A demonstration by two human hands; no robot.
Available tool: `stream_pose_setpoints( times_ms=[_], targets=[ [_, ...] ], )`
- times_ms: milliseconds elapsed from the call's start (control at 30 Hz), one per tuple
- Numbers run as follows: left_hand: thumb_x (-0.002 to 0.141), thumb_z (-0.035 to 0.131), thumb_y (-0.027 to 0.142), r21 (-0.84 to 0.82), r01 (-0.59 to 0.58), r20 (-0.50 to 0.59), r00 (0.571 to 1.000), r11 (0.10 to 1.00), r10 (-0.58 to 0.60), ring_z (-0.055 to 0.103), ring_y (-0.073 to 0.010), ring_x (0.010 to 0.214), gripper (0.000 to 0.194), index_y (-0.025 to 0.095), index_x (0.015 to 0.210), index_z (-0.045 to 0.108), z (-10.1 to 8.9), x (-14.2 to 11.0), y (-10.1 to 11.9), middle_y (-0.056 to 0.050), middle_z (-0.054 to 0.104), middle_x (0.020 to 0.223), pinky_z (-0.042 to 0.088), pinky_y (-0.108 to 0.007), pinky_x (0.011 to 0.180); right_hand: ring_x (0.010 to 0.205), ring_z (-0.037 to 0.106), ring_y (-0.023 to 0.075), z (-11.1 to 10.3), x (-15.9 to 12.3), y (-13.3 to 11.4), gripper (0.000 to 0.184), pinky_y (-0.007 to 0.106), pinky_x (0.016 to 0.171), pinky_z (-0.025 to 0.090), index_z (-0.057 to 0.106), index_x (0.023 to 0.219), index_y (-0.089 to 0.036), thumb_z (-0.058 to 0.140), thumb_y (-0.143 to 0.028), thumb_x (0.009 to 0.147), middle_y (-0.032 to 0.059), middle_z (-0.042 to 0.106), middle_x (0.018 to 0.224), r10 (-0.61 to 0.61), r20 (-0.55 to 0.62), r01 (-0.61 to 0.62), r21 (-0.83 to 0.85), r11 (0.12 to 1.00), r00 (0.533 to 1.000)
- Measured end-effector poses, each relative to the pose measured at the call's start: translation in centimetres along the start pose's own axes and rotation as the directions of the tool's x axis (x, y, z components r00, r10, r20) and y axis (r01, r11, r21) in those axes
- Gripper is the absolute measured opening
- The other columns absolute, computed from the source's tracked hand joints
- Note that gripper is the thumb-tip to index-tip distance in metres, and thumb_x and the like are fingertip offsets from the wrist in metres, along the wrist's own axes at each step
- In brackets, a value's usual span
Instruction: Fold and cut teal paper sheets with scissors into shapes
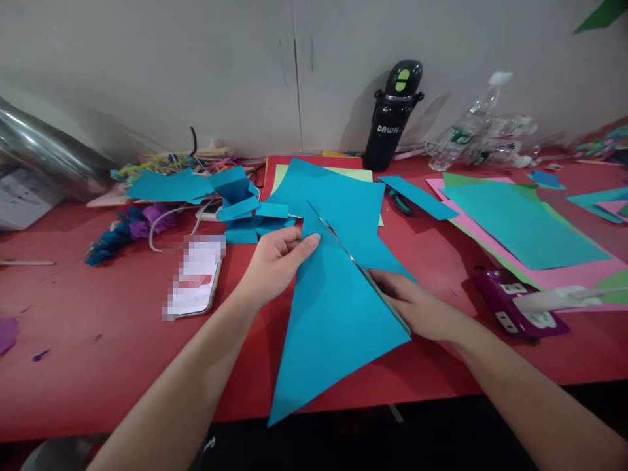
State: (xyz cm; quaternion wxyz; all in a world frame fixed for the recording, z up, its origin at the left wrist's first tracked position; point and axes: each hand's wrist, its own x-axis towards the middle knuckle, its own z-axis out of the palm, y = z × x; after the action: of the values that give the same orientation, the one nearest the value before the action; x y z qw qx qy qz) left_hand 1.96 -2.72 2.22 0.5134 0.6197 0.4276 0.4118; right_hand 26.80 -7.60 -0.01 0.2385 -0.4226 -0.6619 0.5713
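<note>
A large sheet of blue paper (333, 327) hangs over the table's front edge, lifted toward me. My left hand (279, 261) is closed on its left edge, thumb on top. My right hand (417, 301) is closed round scissors (343, 245), whose thin blades run diagonally up and left across the sheet. The scissors' handles are mostly hidden by the paper and my fingers. Beyond the blades, more blue paper (328, 183) lies over yellow and red sheets. Cut and folded blue pieces (238, 203) are heaped just left of it.
A phone (196, 278) lies left on the red table (118, 366). A black flask (390, 124) and plastic bottle (466, 127) stand at the back. At right are coloured sheets (524, 222) and a purple power strip (515, 304) with a plug in it.
</note>
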Motion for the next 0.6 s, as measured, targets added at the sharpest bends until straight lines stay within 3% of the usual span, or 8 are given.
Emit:
stream_pose_setpoints(
  times_ms=[233,600],
  targets=[
    [0.09,0.065,0.046,-0.009,0.011,-0.003,1.0,1.0,-0.011,0.029,-0.0078,0.05,0.044,0.019,0.065,0.041,0.09,-0.07,0.14,0.005,0.034,0.06,0.022,-0.024,0.045,0.093,0.065,0.0248,0.05,0.09,-0.45,0.041,0.042,0.09,0.054,0.061,0.134,-0.026,0.052,-0.046,0.1,0.0042,0.073,0.106,-0.014,0.037,0.012,0.049,0.999,0.999],
    [0.089,0.066,0.046,-0.031,0.007,0.008,1.0,0.999,-0.007,0.031,-0.0084,0.048,0.043,0.02,0.065,0.042,-0.04,-0.07,0.11,0.005,0.036,0.058,0.023,-0.025,0.044,0.095,0.067,0.0264,0.39,0.22,-0.01,0.04,0.041,0.083,0.056,0.064,0.128,-0.024,0.06,-0.046,0.095,0.0047,0.074,0.103,0.011,0.015,-0.013,0.131,0.991,1.0]
  ],
)
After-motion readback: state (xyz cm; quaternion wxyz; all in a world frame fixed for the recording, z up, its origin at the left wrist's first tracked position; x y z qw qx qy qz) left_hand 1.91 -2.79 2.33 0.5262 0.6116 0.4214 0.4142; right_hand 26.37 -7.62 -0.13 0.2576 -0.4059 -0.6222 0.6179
